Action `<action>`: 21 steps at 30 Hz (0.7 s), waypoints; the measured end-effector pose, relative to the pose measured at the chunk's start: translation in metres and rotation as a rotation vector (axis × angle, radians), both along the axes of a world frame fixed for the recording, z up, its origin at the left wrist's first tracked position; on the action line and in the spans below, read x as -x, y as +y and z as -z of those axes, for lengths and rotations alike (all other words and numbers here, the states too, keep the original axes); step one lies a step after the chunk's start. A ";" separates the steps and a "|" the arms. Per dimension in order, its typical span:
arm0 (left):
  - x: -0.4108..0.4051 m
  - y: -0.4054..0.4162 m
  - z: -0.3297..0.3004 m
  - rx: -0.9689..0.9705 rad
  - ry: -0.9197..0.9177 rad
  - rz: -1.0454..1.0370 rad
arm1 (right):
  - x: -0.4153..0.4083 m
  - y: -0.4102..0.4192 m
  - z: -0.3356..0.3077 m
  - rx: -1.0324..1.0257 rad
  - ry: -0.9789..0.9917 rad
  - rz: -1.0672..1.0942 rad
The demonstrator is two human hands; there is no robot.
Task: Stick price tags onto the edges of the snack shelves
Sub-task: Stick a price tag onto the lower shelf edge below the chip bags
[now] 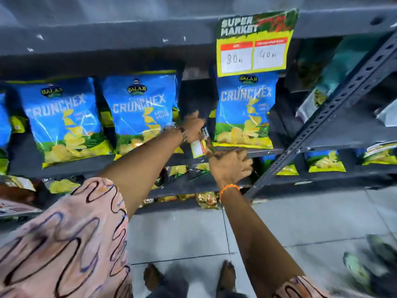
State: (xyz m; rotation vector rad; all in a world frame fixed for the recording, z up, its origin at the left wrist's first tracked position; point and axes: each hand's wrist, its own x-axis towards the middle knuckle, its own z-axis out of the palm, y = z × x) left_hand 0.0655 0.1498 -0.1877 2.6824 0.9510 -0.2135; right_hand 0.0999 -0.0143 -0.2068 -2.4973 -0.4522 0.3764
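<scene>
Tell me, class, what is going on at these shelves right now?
A person is fitting a price tag at a snack shelf edge. The left hand holds the tag between two blue Crunchex bags, and the right hand rests on the edge just below. A bigger tag, marked 80 and 40, already hangs from the shelf above.

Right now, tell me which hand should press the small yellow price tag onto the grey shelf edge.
Probably the right hand: it rests on the shelf edge beside the price tag, while the left hand holds the tag.
</scene>
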 end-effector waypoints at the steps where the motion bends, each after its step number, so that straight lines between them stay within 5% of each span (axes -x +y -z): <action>1: -0.002 0.002 0.003 0.032 -0.005 0.012 | 0.001 0.004 0.005 0.014 -0.013 0.018; 13: 0.003 0.020 -0.013 0.030 -0.258 0.144 | -0.006 0.017 0.020 -0.052 0.067 0.127; 21: 0.038 -0.013 -0.037 -0.098 -0.187 -0.114 | -0.033 0.002 0.007 -0.168 0.281 0.073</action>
